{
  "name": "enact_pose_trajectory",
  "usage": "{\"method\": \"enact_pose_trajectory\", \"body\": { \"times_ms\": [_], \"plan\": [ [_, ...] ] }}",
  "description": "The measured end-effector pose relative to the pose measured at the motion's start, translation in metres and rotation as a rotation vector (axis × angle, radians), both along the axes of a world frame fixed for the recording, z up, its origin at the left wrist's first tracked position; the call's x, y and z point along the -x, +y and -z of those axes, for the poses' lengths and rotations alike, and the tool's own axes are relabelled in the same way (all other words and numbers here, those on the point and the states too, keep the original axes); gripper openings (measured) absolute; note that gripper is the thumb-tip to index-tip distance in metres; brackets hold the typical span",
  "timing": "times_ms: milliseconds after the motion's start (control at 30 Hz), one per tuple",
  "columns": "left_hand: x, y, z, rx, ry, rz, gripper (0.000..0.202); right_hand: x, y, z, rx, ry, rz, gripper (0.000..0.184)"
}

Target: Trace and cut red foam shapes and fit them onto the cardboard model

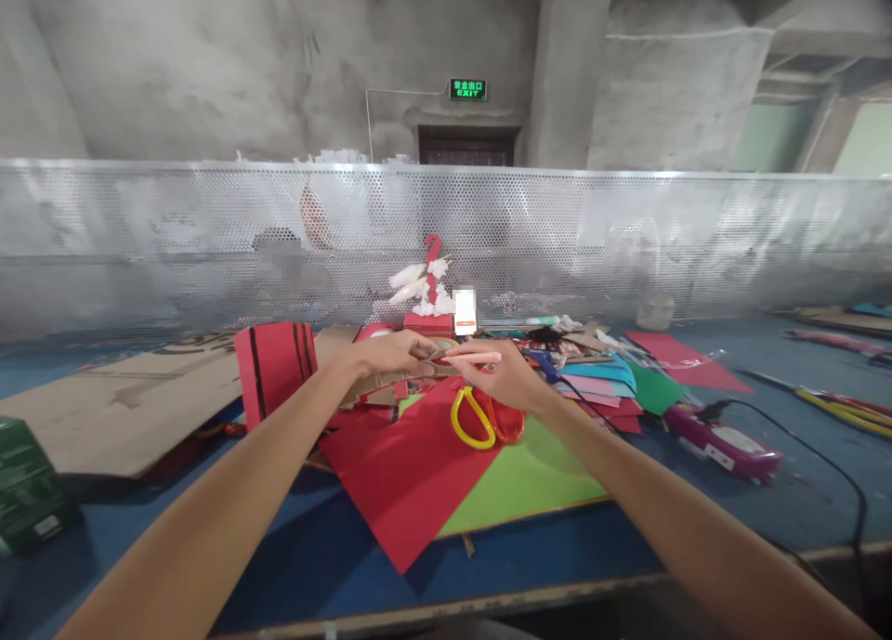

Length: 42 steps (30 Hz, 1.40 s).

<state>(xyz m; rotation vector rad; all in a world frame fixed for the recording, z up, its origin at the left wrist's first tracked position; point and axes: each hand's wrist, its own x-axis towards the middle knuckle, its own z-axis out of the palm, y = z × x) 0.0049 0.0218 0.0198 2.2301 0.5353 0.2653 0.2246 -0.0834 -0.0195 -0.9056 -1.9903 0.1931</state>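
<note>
My right hand (507,376) is closed round a slim pale-pink pen (482,358), which lies level and points left. Facing it, my left hand (399,354) has its fingers curled at a pale, round, ring-like piece (441,346); its exact kind is too small to tell. The pen's tip reaches that piece. Just below the hands lies a pair of scissors (491,419) with one yellow and one red handle loop. Under the scissors are a red paper sheet (411,473) and a lime-green sheet (536,477).
A red box with dark stripes (277,371) and flat cardboard (125,398) lie left. Behind stand a white-flowered red ornament (432,282) and a lit phone (465,311). Coloured paper (599,380) and a corded purple device (725,443) are right. A perforated metal screen (592,241) bounds the table.
</note>
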Motion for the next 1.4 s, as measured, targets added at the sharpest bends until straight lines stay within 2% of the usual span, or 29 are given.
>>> {"method": "enact_pose_trajectory", "body": {
  "times_ms": [100, 233, 400, 667, 933, 1067, 1200, 1400],
  "plan": [
    [0.0, 0.0, 0.001, -0.01, 0.01, -0.013, 0.019, 0.002, -0.001, 0.0, -0.104, -0.095, 0.059, 0.022],
    [-0.002, -0.001, 0.001, 0.03, 0.005, 0.02, 0.016, 0.004, 0.003, 0.004, -0.149, -0.164, 0.1, 0.019],
    [-0.003, -0.002, 0.001, 0.04, 0.0, 0.012, 0.018, 0.007, 0.009, 0.008, -0.162, -0.21, 0.062, 0.022],
    [-0.002, 0.004, 0.005, 0.047, 0.02, -0.024, 0.021, 0.009, 0.011, 0.01, -0.172, -0.229, 0.074, 0.025],
    [-0.002, 0.004, 0.004, 0.019, 0.002, 0.017, 0.016, 0.01, 0.002, 0.004, -0.092, -0.185, 0.129, 0.018],
    [-0.002, 0.003, 0.004, 0.029, 0.002, 0.01, 0.016, 0.008, 0.004, 0.005, -0.12, -0.214, 0.105, 0.018],
    [-0.001, 0.007, 0.007, 0.016, -0.002, 0.011, 0.012, 0.007, 0.005, 0.006, -0.141, -0.225, 0.162, 0.014],
    [-0.002, 0.005, 0.005, 0.026, 0.001, 0.006, 0.019, 0.008, 0.005, 0.006, -0.12, -0.239, 0.105, 0.021]
  ]
}}
